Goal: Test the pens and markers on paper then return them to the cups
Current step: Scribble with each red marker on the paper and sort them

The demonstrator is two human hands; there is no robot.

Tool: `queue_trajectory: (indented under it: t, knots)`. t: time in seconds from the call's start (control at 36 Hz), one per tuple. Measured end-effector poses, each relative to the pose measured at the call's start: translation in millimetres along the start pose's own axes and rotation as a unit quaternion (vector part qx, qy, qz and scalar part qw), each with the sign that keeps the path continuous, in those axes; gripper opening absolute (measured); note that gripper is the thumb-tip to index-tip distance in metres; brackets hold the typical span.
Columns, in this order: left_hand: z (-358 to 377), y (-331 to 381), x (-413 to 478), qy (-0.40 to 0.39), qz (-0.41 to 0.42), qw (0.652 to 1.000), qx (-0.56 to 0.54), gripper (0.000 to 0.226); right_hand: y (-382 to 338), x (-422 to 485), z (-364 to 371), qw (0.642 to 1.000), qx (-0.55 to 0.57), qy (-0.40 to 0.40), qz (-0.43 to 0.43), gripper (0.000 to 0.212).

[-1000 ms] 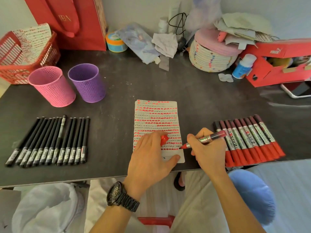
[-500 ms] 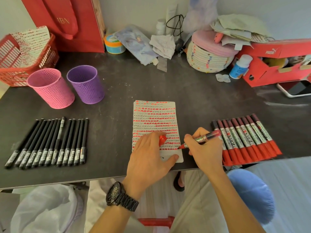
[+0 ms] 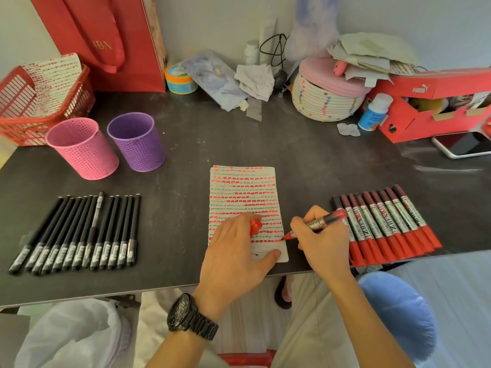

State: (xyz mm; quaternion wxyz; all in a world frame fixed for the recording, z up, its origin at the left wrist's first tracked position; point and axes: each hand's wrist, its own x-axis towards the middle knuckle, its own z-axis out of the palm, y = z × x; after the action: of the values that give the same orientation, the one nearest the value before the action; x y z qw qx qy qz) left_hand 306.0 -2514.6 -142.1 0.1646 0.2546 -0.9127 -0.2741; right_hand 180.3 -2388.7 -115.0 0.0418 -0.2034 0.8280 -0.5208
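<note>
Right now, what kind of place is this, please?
Probably a home desk, not an office: a dark table against the wall, cluttered with a red shoebox, a red shopping bag and a phone.

A cluttered home desk (image 3: 239,134) against a wall (image 3: 212,22) (red gift bag (image 3: 106,41), shoebox (image 3: 425,107), rope basket (image 3: 324,102), phone (image 3: 465,144))

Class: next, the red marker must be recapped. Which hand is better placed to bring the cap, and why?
Left. The left hand holds the red cap between its fingers, close to the marker tip on the paper. The right hand is fully occupied gripping the marker.
</note>
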Motion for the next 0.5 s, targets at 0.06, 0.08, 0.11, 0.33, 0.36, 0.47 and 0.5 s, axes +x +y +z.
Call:
queue_trajectory:
  t: [0.06,0.08,0.11,0.33,0.36,0.47,0.5]
  knots:
    - [0,0,0,0.0,0.004,1.0,0.0,0.067,-1,0,0,1.0,0.02,-0.002,0.009,0.035]
    - [-1,0,-1,-0.003,0.007,1.0,0.0,0.066,-2,0,-1,0.999,0.045,0.005,0.016,0.034]
    - [-1,0,-1,-0.004,0.012,1.0,-0.001,0.063,-2,0,-2,0.997,0.074,0.017,0.025,0.033]
    - [-7,-1,-5,0.055,0.053,0.995,-0.064,0.032,-18,-12,-11,0.967,0.242,0.007,0.079,0.032]
    - [-8,-1,-5,0.061,0.051,0.995,-0.065,0.027,-20,-14,-11,0.952,0.291,-0.012,0.096,0.03]
    - [-7,-2,-4,0.078,0.045,0.995,-0.045,0.017,-27,-19,-14,0.908,0.39,-0.075,0.133,0.017]
    - [-6,-2,-4,0.077,0.047,0.995,-0.043,0.019,-28,-20,-14,0.907,0.39,-0.077,0.139,0.017]
